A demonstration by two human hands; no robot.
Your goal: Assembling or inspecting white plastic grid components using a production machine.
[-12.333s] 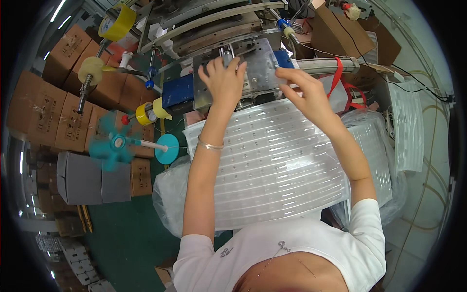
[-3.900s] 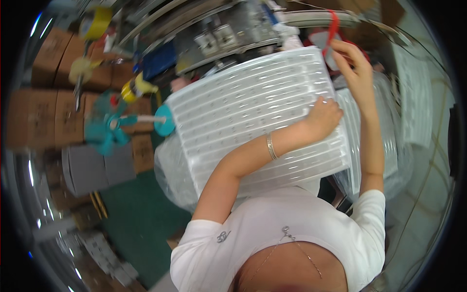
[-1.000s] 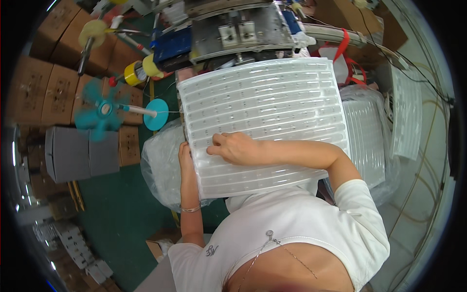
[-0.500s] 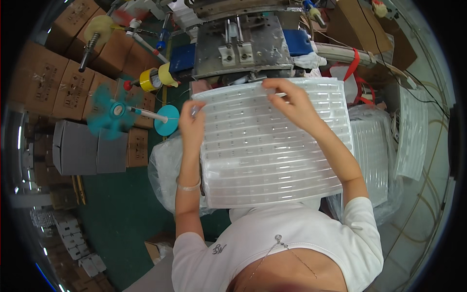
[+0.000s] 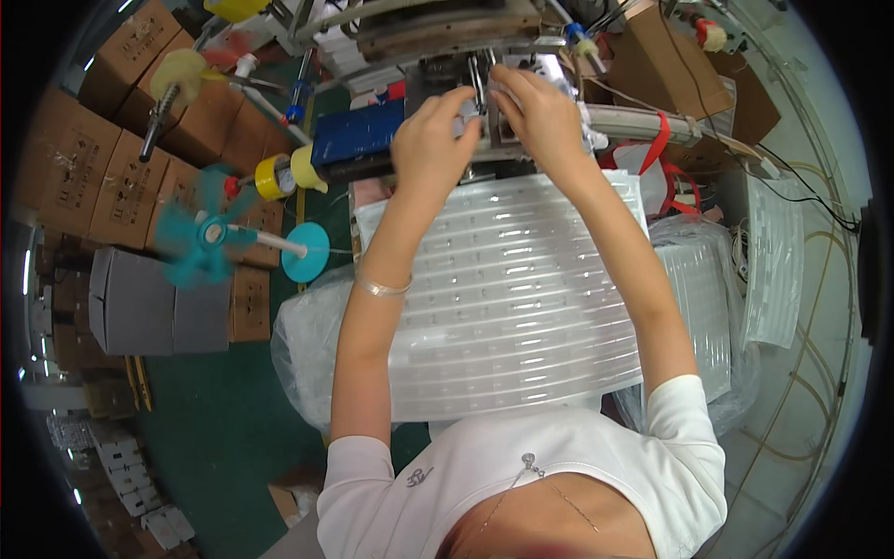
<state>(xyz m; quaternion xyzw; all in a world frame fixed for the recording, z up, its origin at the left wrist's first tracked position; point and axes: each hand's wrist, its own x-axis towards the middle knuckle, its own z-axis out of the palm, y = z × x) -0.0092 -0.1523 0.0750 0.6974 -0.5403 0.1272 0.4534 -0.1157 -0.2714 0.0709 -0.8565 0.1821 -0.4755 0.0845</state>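
Observation:
My left hand [image 5: 436,140] is at the machine's metal fixture [image 5: 479,82], its fingers and thumb closed on a small clear plastic piece [image 5: 469,109]. Beside it, my right hand [image 5: 543,119] curls its fingers in at the fixture's right side; whatever they grip is hidden behind them. Below both forearms lies a wide translucent ribbed plastic tray [image 5: 521,298], with rows of small clear pieces in its far part.
A blue block [image 5: 356,131] and a yellow tape roll [image 5: 274,177] sit left of the fixture. A teal fan [image 5: 212,231] stands before stacked cartons [image 5: 65,168]. Bagged ribbed trays [image 5: 694,298] lie at right, below a red strap [image 5: 656,144].
Both hands have moved forward from over the tray to the fixture, the left also to the right with the clear piece. The metal plate with the fixture has shifted, and the view has tilted slightly.

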